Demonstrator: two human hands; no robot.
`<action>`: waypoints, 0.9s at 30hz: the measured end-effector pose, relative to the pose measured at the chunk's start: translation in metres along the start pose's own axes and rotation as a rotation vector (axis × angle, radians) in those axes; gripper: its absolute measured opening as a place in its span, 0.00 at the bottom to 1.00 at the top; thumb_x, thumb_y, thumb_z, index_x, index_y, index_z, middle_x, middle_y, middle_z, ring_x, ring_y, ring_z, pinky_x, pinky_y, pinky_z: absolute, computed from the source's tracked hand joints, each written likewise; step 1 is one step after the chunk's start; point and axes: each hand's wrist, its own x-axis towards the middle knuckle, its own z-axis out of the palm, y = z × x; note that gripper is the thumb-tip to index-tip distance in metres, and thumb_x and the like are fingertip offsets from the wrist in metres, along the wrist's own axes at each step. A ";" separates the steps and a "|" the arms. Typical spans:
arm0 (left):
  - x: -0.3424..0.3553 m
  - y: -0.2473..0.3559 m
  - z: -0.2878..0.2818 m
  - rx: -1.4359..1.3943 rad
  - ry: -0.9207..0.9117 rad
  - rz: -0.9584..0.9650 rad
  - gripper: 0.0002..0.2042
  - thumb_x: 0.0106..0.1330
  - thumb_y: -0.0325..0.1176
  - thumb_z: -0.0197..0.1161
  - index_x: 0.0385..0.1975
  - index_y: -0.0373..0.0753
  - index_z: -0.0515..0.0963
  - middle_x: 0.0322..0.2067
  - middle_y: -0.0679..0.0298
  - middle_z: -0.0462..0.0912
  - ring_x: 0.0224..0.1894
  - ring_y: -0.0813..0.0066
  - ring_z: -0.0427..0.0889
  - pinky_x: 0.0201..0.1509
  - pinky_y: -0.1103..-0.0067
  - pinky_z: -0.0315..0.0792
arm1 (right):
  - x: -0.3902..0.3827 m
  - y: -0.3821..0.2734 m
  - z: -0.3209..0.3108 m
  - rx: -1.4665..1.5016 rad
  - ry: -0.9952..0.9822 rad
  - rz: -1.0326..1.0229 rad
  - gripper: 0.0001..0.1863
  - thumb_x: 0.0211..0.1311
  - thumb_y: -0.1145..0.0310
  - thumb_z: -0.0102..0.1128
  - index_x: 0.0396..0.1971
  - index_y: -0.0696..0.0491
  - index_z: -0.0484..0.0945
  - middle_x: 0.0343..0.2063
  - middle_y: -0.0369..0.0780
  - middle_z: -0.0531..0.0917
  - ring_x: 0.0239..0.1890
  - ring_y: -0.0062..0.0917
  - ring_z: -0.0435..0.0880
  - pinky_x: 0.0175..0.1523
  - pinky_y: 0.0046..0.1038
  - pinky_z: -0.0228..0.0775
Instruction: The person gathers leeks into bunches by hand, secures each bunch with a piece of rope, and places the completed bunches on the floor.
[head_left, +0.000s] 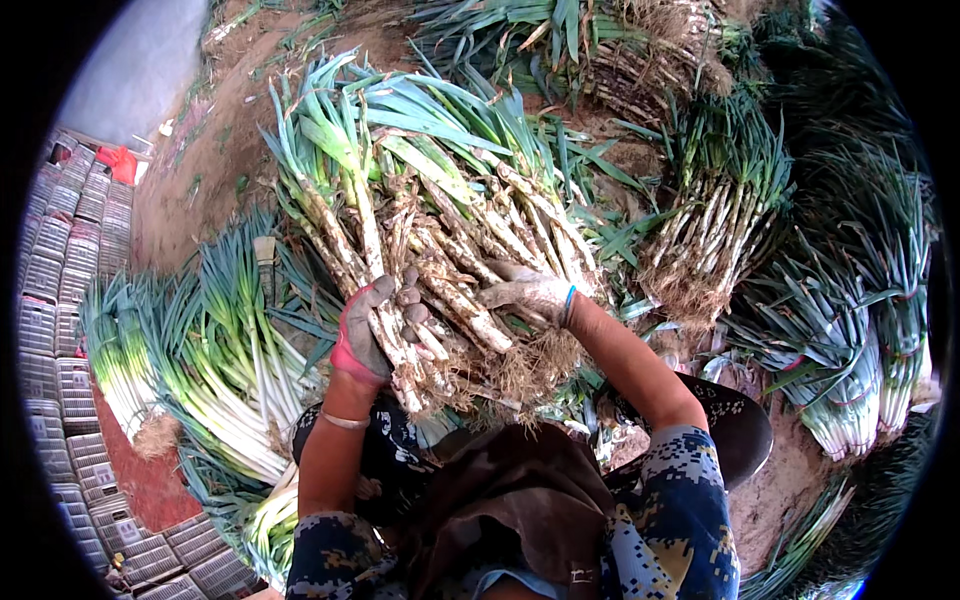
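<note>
Behind the leek bundle — right hand's fingers hidden.

Both gloved hands, left hand, right hand, apparently gripping muddy scallion bundle

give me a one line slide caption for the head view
Gloved left hand and right hand grip a muddy bundle of green onions above cleaned bunches.
</note>
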 end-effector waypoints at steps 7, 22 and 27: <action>0.000 0.001 0.009 -0.150 -0.136 -0.064 0.16 0.65 0.38 0.54 0.47 0.35 0.70 0.26 0.68 0.66 0.26 0.73 0.67 0.27 0.75 0.68 | -0.002 -0.030 0.009 -0.178 0.075 0.078 0.44 0.45 0.56 0.70 0.56 0.72 0.62 0.46 0.55 0.78 0.51 0.33 0.77 0.56 0.31 0.67; -0.008 -0.012 0.016 0.165 0.139 0.046 0.19 0.63 0.40 0.57 0.47 0.31 0.71 0.26 0.67 0.70 0.27 0.75 0.71 0.28 0.82 0.70 | 0.004 -0.015 -0.023 -0.372 0.101 0.058 0.40 0.51 0.49 0.64 0.54 0.69 0.68 0.42 0.53 0.79 0.44 0.32 0.78 0.51 0.29 0.69; -0.009 -0.008 0.009 0.154 0.030 0.053 0.19 0.62 0.39 0.58 0.47 0.31 0.71 0.26 0.66 0.70 0.28 0.74 0.72 0.28 0.82 0.71 | -0.005 -0.052 -0.017 -0.556 0.133 0.163 0.32 0.49 0.52 0.65 0.42 0.68 0.73 0.35 0.50 0.81 0.37 0.27 0.79 0.46 0.31 0.69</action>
